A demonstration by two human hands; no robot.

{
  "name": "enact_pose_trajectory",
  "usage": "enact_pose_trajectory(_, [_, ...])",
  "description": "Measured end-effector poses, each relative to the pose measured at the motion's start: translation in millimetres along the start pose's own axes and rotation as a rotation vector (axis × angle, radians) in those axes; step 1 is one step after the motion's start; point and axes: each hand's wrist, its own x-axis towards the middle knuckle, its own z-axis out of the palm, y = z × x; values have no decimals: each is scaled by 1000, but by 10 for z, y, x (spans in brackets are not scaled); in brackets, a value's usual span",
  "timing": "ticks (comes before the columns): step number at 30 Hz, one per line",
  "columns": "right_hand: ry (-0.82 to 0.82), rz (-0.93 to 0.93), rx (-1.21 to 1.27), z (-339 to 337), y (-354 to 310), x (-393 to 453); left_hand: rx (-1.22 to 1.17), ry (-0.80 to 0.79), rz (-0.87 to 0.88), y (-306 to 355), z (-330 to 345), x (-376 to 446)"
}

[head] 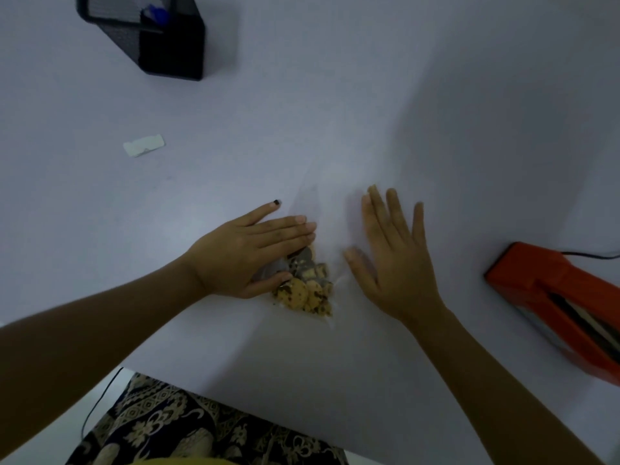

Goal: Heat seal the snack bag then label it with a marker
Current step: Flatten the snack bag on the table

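Barely started: both flat, open hands, left hand [250, 255] and right hand [392, 260], press the clear plastic cookie-filled snack bag [310, 283], grasping nothing. The orange heat sealer [550, 297] looks untouched, so sealing and labelling are left.

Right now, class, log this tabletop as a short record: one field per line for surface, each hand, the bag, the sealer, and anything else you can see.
surface: white table
left hand: flat, fingers spread, resting on the bag's left side
right hand: flat, open, at the bag's right edge
snack bag: clear, lying flat, cookies inside; seal state cannot be told
heat sealer: orange, at right, apart from both hands
pen holder: black mesh, far left, something blue inside
white scrap: small, left of the bag
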Motion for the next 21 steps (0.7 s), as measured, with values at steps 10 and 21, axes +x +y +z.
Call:
enact_pose_trajectory(10, [-188, -149, -55, 143, -45, -354, 20, -4, 10, -7, -5, -13])
enact_pose_trajectory(21, [52, 7, 136, 127, -312, -173, 41, -62, 13, 15, -84, -1])
